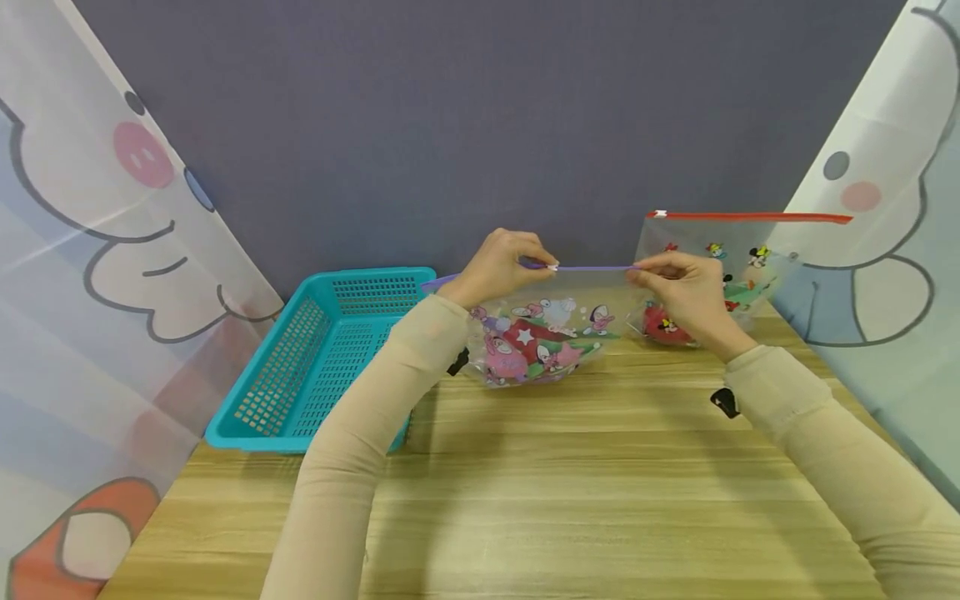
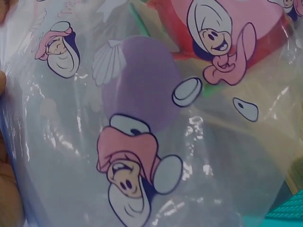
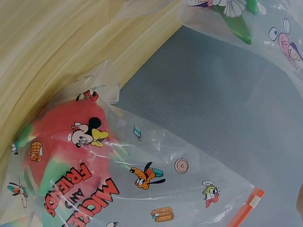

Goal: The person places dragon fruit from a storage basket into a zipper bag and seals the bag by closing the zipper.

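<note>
A clear zip bag with a purple slider strip [image 1: 592, 268] and pink cartoon prints hangs between both hands, its bottom near the table. Red, purple and green items show through its plastic [image 2: 142, 80]; their kind is unclear. My left hand [image 1: 498, 265] pinches the strip at the white slider [image 1: 553, 267]. With thumb and finger, my right hand [image 1: 686, 292] pinches the strip's right part. Behind the right hand stands a second clear zip bag [image 1: 750, 237] with a red strip and Mickey prints. Red and green items [image 3: 71, 146] fill its lower part.
A turquoise plastic basket [image 1: 258, 367] sits at the left of the wooden table [image 1: 562, 500]. A grey panel [image 1: 480, 117] rises behind the table. Curtains with cartoon prints [image 1: 75, 250] hang at both sides.
</note>
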The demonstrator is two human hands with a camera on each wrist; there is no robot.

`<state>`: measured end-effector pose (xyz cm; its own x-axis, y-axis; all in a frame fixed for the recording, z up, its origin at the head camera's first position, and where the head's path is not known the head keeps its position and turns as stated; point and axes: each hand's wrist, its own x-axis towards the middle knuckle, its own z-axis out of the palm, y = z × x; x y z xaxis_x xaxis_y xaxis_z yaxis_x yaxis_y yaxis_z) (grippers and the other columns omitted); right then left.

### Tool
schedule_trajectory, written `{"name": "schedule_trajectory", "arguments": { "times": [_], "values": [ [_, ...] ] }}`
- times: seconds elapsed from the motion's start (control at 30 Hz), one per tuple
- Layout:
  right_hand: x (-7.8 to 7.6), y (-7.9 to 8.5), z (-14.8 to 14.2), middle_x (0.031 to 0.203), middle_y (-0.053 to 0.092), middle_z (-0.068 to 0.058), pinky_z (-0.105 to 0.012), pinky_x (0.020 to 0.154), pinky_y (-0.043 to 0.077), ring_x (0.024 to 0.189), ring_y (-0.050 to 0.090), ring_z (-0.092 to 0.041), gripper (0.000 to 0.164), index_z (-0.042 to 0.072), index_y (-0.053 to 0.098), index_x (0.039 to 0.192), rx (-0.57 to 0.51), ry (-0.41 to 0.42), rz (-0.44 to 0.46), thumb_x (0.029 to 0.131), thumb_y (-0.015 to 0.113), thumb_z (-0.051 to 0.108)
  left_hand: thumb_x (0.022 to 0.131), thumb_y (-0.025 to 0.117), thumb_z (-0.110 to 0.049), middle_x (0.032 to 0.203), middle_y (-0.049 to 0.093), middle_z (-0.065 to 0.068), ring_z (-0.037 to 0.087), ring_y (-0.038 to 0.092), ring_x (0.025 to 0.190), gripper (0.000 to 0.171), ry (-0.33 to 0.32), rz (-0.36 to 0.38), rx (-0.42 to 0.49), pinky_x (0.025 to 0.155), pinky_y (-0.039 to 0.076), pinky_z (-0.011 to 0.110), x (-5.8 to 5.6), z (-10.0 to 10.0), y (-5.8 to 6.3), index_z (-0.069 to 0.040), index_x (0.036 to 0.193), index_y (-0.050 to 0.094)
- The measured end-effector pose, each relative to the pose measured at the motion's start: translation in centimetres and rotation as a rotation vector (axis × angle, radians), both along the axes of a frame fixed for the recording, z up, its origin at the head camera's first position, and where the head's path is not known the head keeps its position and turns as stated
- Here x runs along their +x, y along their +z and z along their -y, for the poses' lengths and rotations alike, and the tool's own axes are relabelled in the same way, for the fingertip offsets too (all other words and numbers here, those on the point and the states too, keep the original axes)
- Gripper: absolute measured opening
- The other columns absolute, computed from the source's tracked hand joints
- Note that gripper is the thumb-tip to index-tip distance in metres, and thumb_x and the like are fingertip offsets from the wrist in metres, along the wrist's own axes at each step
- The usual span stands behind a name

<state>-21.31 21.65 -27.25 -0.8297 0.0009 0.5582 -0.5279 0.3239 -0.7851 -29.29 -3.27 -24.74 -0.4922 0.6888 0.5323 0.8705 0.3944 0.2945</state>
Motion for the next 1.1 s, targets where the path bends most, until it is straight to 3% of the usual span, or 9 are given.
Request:
{"name": "schedule_trajectory", "arguments": {
  "times": [0.3, 0.57, 1.1],
  "values": [
    [0.2, 0.1, -0.3, 0.071, 0.07, 0.006, -0.022, 0.036, 0.03, 0.055, 0.06, -0.003, 0.016, -0.008, 0.068, 0.087, 0.027, -0.042, -0.02, 0.08, 0.07, 0.007, 0.082, 0.069, -0.017, 0.083, 0.068, 0.001, 0.007, 0.058, 0.067, 0.015, 0.005, 0.017, -0.005, 0.061, 0.045, 0.019, 0.2, 0.8, 0.2, -0.008, 0.093, 0.074],
    [-0.1, -0.1, -0.3, 0.073, 0.068, 0.018, -0.017, 0.039, 0.038, 0.065, 0.065, -0.001, 0.012, -0.012, 0.066, 0.089, -0.004, -0.001, -0.01, 0.082, 0.064, -0.002, 0.081, 0.07, -0.016, 0.082, 0.068, 0.002, 0.01, 0.057, 0.065, 0.014, 0.021, 0.015, 0.003, 0.058, 0.042, 0.021, 0.1, 1.5, 0.2, -0.009, 0.093, 0.074],
    [-0.7, -0.4, -0.8, 0.072, 0.068, 0.018, -0.015, 0.044, 0.043, 0.066, 0.066, -0.001, 0.011, -0.009, 0.067, 0.089, -0.024, -0.002, 0.022, 0.083, 0.064, 0.0, 0.082, 0.069, -0.016, 0.082, 0.068, 0.001, 0.008, 0.057, 0.064, 0.013, 0.04, 0.019, 0.004, 0.057, 0.044, 0.02, -0.3, 2.3, 0.2, -0.009, 0.092, 0.074]
  ]
}}
